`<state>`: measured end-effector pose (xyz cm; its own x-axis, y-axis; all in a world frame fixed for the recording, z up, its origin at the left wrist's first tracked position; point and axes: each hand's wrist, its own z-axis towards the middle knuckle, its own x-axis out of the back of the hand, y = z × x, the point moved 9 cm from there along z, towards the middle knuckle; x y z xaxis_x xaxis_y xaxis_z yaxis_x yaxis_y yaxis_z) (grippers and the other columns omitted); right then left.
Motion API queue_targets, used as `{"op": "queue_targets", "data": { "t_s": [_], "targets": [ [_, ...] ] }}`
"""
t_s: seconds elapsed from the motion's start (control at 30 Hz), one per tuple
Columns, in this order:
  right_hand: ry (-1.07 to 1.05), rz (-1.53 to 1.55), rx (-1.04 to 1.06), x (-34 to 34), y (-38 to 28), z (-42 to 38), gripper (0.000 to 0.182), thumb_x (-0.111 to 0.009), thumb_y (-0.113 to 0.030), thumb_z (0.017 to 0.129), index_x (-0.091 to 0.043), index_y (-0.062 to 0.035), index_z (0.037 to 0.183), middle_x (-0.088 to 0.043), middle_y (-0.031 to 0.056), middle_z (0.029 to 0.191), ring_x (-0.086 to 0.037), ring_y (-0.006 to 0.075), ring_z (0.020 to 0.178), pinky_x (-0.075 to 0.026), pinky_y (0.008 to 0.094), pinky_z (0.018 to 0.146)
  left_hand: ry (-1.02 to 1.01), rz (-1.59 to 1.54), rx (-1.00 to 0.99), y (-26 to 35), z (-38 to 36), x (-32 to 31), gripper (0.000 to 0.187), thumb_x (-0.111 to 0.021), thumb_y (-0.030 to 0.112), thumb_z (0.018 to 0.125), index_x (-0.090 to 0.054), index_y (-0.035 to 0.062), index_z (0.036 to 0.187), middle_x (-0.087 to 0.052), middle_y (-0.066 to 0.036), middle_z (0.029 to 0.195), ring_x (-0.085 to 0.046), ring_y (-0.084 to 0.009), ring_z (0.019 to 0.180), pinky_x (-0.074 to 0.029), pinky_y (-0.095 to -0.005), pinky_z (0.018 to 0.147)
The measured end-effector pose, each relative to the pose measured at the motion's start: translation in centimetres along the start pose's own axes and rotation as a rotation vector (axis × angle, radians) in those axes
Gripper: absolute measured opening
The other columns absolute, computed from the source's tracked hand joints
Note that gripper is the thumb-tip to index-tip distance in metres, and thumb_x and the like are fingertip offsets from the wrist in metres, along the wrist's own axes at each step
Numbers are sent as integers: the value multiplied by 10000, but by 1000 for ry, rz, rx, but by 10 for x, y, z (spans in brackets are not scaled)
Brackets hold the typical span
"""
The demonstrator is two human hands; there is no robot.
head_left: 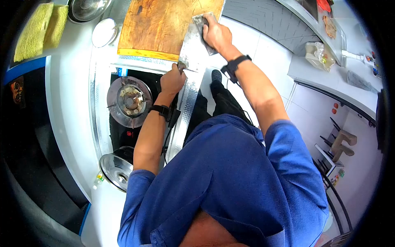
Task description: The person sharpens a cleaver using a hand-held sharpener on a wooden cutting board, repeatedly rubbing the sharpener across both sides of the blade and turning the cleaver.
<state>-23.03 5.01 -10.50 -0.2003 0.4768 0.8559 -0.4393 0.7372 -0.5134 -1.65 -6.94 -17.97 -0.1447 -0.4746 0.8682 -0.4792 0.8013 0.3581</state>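
Observation:
My left hand [172,83] is closed round the dark handle of a cleaver [190,43], whose broad metal blade points away from me along the right edge of the wooden cutting board [152,29]. Against the far part of that blade, my right hand [217,36] grips a flat grey slab [199,22]. The slab's worn face shows on both sides of the fingers, but I cannot tell what it is made of. Both wrists wear dark bands.
A gas burner [131,102] sits just left of my left forearm, with a glass lid [117,171] nearer me. Beyond are a white lid [104,33], a metal bowl [88,8] and a yellow-green towel [41,33]. At right, a counter [304,74] carries a plastic bag [320,57].

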Motion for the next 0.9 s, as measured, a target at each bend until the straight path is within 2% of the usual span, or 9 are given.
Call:
{"op": "queue_targets", "data": {
  "t_s": [0.1, 0.2, 0.3, 0.37, 0.5, 0.53, 0.63, 0.77, 0.9],
  "targets": [
    [-44, 43, -24, -13, -7, -33, 351, -558, -238, 951, -604, -202, 1297, -722, 221, 796, -709, 432, 711, -570, 555, 656, -7, -10, 3, -2, 4, 2, 370, -592, 337, 937, -499, 13, 1088, -702, -279, 801, -702, -470, 758, -552, -560, 693],
    [-97, 127, 96, -16, -31, -93, 358, -579, -250, 959, -599, -195, 1313, -730, 230, 864, -714, 430, 753, -588, 515, 689, 5, -12, 3, 0, 1, 2, 367, -630, 329, 910, -524, 11, 1061, -711, -257, 780, -712, -450, 740, -561, -540, 692],
    [-35, 91, 122, -17, -8, -54, 357, -547, -237, 959, -584, -212, 1314, -719, 226, 795, -702, 426, 675, -582, 525, 634, -17, 8, -14, 0, 1, 0, 379, -607, 330, 936, -486, 13, 1104, -699, -274, 786, -701, -462, 753, -547, -553, 685],
    [1, 63, 11, 3, 5, -1, 316, -533, -255, 980, -593, -185, 1283, -718, 223, 783, -706, 429, 689, -569, 552, 632, -22, 5, -2, 0, 1, -1, 382, -610, 333, 936, -484, 16, 1107, -700, -276, 794, -700, -467, 758, -547, -555, 688],
    [-88, 113, -56, -16, -8, -55, 347, -565, -281, 966, -590, -240, 1310, -731, 238, 851, -709, 441, 737, -591, 532, 691, -50, 33, 30, -2, 1, -1, 388, -616, 340, 939, -482, 23, 1118, -703, -287, 826, -697, -482, 782, -544, -566, 705],
    [60, 210, 73, -8, -24, -81, 363, -596, -242, 940, -581, -244, 1303, -735, 227, 868, -708, 440, 745, -584, 534, 687, -52, -15, 23, -3, 1, -2, 392, -615, 348, 942, -485, 24, 1121, -704, -295, 844, -695, -490, 797, -540, -577, 717],
    [-124, 131, 74, -16, -22, -78, 376, -592, -229, 943, -573, -193, 1317, -732, 216, 845, -712, 425, 736, -583, 530, 673, -75, 25, 46, -1, 0, 2, 400, -605, 357, 946, -484, 18, 1123, -703, -298, 847, -694, -494, 802, -538, -579, 721],
    [32, 51, -20, 7, 10, 8, 300, -536, -244, 982, -632, -170, 1257, -723, 219, 798, -711, 427, 715, -577, 535, 659, -62, -4, 21, 0, 0, 1, 398, -594, 358, 952, -483, 15, 1122, -701, -304, 846, -692, -499, 802, -539, -581, 727],
    [116, 198, 66, -1, -20, -71, 291, -577, -154, 919, -609, -201, 1205, -704, 163, 709, -691, 386, 613, -565, 518, 564, -56, 31, 9, 4, 5, 4, 413, -593, 351, 953, -467, 0, 1132, -697, -310, 839, -686, -511, 794, -538, -586, 728]
  ]
}}
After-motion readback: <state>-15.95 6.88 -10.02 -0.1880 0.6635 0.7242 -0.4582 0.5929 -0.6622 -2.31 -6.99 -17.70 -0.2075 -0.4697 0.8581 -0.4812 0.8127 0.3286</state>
